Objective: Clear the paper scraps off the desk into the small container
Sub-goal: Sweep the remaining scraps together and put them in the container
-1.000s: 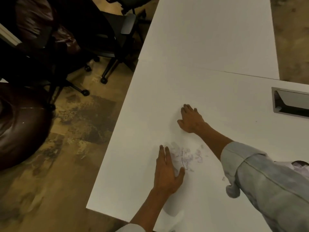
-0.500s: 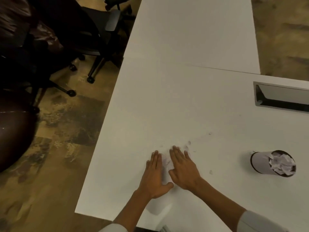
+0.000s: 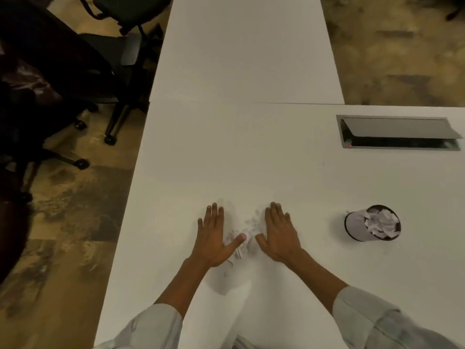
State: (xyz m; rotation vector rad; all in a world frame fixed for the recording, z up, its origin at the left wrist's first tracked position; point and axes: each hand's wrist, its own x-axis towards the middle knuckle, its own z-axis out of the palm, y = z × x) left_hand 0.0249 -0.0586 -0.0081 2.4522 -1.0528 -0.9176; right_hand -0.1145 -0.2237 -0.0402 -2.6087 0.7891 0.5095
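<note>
Small white paper scraps [image 3: 245, 231] lie in a loose pile on the white desk [image 3: 226, 152], between my two hands. My left hand [image 3: 214, 238] rests flat on the desk left of the pile, fingers apart, thumb touching the scraps. My right hand [image 3: 279, 233] lies flat on the right side of the pile, also holding nothing. The small container [image 3: 372, 226], a little dark-rimmed cup full of crumpled paper, stands tilted toward me on the desk well to the right of my right hand.
A recessed cable box with an open lid [image 3: 397, 133] sits in the desk at the back right. Black office chairs [image 3: 83, 71] stand on the floor to the left. The desk's left edge [image 3: 123, 210] runs close to my left hand.
My right hand came back from farther out on the desk to the pile. Both hands, close together half a second ago, now lie apart on either side of the scraps. The container has come into view.
</note>
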